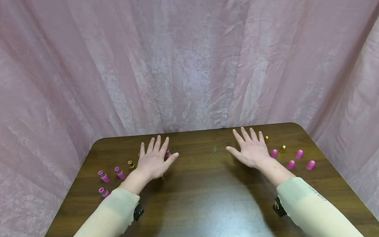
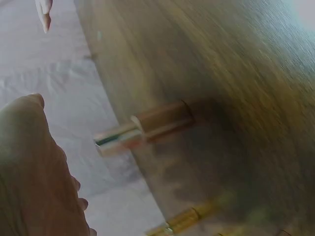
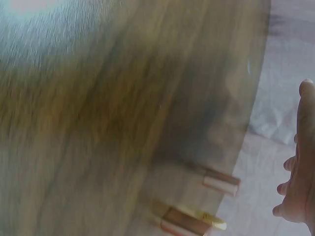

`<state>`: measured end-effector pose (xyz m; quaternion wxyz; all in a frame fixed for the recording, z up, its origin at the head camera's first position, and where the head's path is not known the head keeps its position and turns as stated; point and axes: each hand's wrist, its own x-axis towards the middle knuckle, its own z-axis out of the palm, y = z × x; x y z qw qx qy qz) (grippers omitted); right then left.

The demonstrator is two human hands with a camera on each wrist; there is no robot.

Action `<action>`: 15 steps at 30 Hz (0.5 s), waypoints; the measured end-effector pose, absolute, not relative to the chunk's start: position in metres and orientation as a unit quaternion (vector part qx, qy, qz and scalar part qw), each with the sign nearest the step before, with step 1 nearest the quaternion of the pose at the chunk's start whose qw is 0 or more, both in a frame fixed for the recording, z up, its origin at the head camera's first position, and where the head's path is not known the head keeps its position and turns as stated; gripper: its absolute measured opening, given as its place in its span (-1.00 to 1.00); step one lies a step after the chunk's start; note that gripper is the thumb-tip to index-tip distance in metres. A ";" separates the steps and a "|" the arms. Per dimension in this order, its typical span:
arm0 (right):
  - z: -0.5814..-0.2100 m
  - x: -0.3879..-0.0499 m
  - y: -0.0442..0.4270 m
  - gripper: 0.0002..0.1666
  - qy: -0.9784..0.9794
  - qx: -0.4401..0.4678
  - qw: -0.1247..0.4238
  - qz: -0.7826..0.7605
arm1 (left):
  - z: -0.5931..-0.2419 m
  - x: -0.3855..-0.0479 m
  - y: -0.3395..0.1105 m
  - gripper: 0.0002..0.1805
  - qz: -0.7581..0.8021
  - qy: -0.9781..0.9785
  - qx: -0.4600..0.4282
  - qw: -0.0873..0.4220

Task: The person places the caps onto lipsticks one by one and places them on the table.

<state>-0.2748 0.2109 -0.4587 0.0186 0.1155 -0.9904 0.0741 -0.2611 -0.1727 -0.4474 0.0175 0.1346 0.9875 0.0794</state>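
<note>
My left hand (image 1: 154,163) is held above the left part of the table, palm down, fingers spread. Beside and beneath it stand lipstick tubes without caps: several pink ones (image 1: 119,173) with silver collars and a gold one (image 1: 131,164). A pink tube (image 1: 168,153) shows between thumb and forefinger, partly hidden. Over the right part, my right hand (image 1: 252,151) is likewise spread and holds nothing. Several pink caps (image 1: 299,154) and gold caps (image 1: 282,149) stand to its right. The left wrist view shows a blurred tube (image 2: 162,121) below the hand.
The brown wooden table (image 1: 197,176) has rounded far corners and a glare patch near its front. Pink curtains (image 1: 185,60) hang behind it and along both sides. Dark wrist devices (image 1: 138,212) sit at both cuffs.
</note>
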 end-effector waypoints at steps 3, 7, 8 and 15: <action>-0.452 -0.274 0.223 0.05 -0.991 0.108 0.016 0.078 | -0.443 -0.256 -0.163 -0.02 0.076 0.985 0.158 0.003; -0.443 -0.270 0.243 0.06 -0.992 0.099 0.010 0.080 | -0.433 -0.244 -0.145 -0.03 0.079 0.977 0.197 -0.004; -0.440 -0.268 0.248 0.07 -0.992 0.097 0.009 0.080 | -0.432 -0.241 -0.140 -0.03 0.079 0.975 0.206 -0.006; -0.429 -0.256 0.279 0.08 -0.993 0.085 0.001 0.079 | -0.429 -0.222 -0.107 -0.03 0.063 0.965 0.256 -0.013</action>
